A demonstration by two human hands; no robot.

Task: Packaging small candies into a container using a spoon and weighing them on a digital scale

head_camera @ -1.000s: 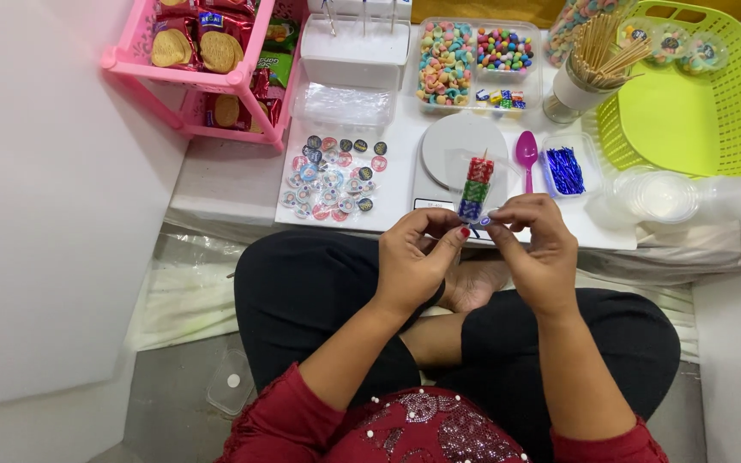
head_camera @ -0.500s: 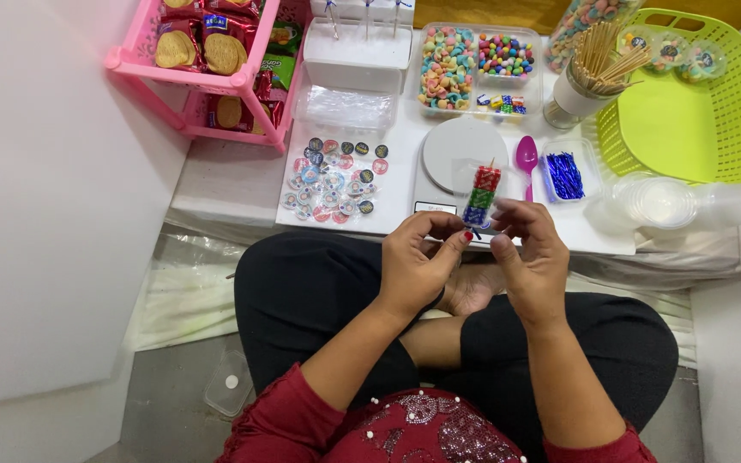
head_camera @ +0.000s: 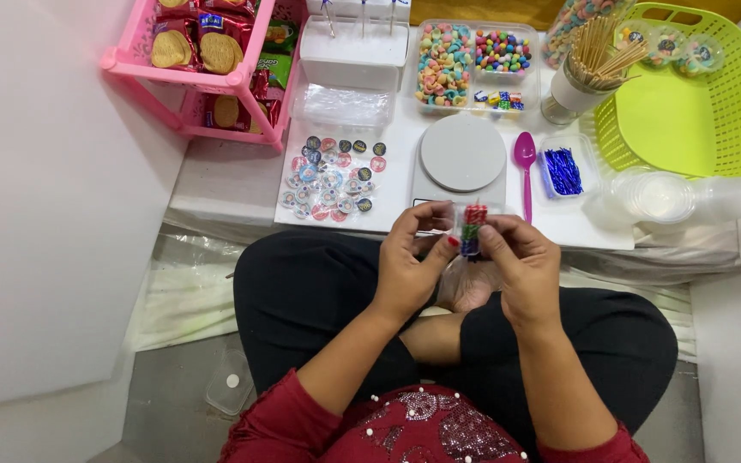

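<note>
A small clear plastic packet, a slim upright tube shape, is stacked with round candies in bands of red, green and blue-purple. It sits between both hands, above the lap and just short of the counter edge. The left hand has its fingers curled closed on the packet's left side, red-painted thumbnail beside it; the right hand pinches the right side with fingers bent tight. Just beyond the fingers stands a white scale with a smooth round plate. To its right lies a purple plastic spoon, then a tray of shiny blue twist ties. Left of the scale, small round stickers are spread flat. Farther right, a perforated lime-green basket.
</note>
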